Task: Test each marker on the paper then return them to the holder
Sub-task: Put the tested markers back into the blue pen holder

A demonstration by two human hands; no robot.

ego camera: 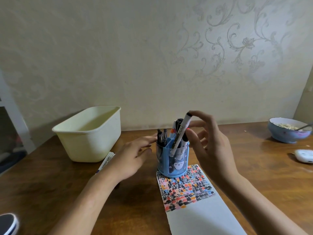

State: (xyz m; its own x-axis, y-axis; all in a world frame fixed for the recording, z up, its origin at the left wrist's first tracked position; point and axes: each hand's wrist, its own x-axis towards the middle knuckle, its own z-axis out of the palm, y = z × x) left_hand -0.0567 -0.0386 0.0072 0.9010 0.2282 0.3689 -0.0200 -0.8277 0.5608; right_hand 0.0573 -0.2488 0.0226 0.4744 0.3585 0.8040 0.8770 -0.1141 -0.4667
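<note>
1. The right hand (pixel 207 143) pinches a white marker (pixel 180 133) near its upper end with thumb and fingertips; the marker tilts, its lower end inside the blue holder (pixel 172 160).
2. The left hand (pixel 133 155) hovers just beside the holder, fingers relaxed, holding nothing.
3. The holder stands on the far edge of the paper (pixel 194 209) on the table (pixel 50 192).

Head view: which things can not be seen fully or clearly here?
- Whiteboard markers on the table: lower part hidden by the left hand.
- Dark round object: cut off by the bottom-left edge.
- Holder compartments: inside hidden by its walls.
- Bowl contents: too small to identify.
- White object: cut off by the right edge.
</note>
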